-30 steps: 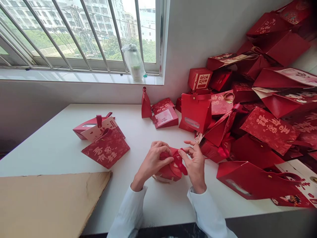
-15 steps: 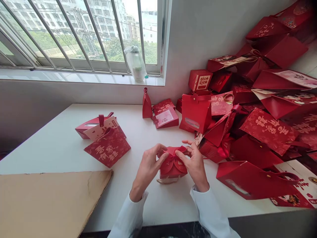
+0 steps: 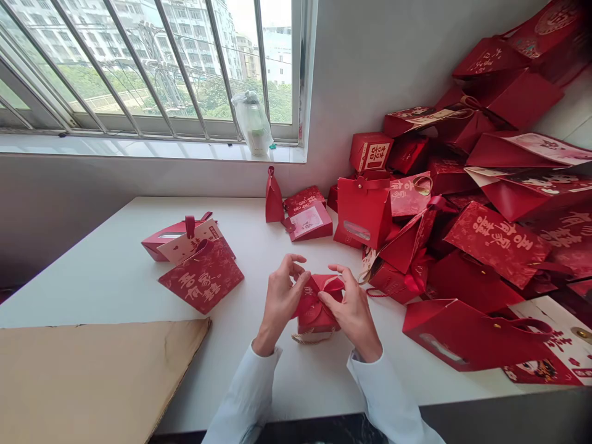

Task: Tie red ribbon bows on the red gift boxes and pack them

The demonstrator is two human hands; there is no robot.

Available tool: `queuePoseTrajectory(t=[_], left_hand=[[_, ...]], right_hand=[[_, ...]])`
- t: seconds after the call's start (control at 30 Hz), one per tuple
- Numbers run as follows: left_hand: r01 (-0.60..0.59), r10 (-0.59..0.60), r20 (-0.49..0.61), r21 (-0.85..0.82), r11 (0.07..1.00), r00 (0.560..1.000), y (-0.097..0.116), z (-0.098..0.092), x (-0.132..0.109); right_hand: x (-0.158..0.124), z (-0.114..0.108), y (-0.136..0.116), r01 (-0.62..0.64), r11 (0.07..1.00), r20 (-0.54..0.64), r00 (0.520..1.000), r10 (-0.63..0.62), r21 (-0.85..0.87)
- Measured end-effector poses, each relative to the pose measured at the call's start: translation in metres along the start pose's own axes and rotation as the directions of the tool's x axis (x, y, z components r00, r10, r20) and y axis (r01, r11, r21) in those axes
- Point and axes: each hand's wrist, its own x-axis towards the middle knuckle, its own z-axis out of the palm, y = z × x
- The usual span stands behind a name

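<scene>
A small red gift box (image 3: 319,322) with petal-shaped top flaps stands on the white table in front of me, a twisted cord handle (image 3: 311,338) lying along its near side. At its upper left, my left hand (image 3: 281,302) has thumb and fingers curled round the edge of a top flap. My right hand (image 3: 352,311) grips the top from the other side, its thumb pressed near the middle and its fingers behind the right flaps. Part of the box top is hidden by my fingers.
A large heap of red gift boxes (image 3: 497,237) covers the right side. Several more red boxes (image 3: 201,277) stand on the left. A small upright box (image 3: 274,197) is by the wall. Cardboard (image 3: 92,376) lies front left; a bagged bottle (image 3: 254,126) stands on the windowsill.
My right thumb has shifted left toward the middle of the box top. My left hand has moved slightly up, and the left top flap now sits at a different angle.
</scene>
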Motion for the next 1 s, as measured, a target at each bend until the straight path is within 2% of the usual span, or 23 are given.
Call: queuePoseTrajectory(t=[0.2, 0.37, 0.47, 0.57, 0.77, 1.0], left_hand=[[0.029, -0.029, -0.011, 0.003, 1.0, 1.0, -0.002, 0.005, 0.006], [0.033, -0.035, 0.033, 0.061, 0.998, 0.999, 0.004, -0.008, -0.001], [0.049, -0.057, 0.051, 0.151, 0.987, 0.997, 0.009, -0.013, -0.008], [0.033, -0.044, 0.061, 0.17, 0.985, 0.997, 0.01, -0.01, -0.012], [-0.009, 0.007, 0.01, 0.139, 0.99, 1.0, 0.008, 0.0, -0.014], [0.039, -0.035, -0.06, 0.07, 0.997, 0.998, 0.002, 0.006, -0.021]], right_hand=[[0.004, -0.003, -0.003, 0.006, 0.999, 0.032, 0.999, -0.005, -0.05], [0.01, -0.012, 0.006, -0.091, 0.977, 0.154, 0.986, 0.061, 0.194], [0.014, -0.014, 0.012, -0.085, 0.959, 0.127, 0.991, 0.052, 0.271], [0.014, -0.015, 0.013, -0.059, 0.972, 0.104, 0.994, 0.036, 0.229], [0.013, -0.014, 0.01, -0.042, 0.984, 0.04, 0.999, 0.036, 0.174], [0.013, -0.014, 0.008, -0.068, 0.986, -0.005, 0.998, 0.07, 0.153]])
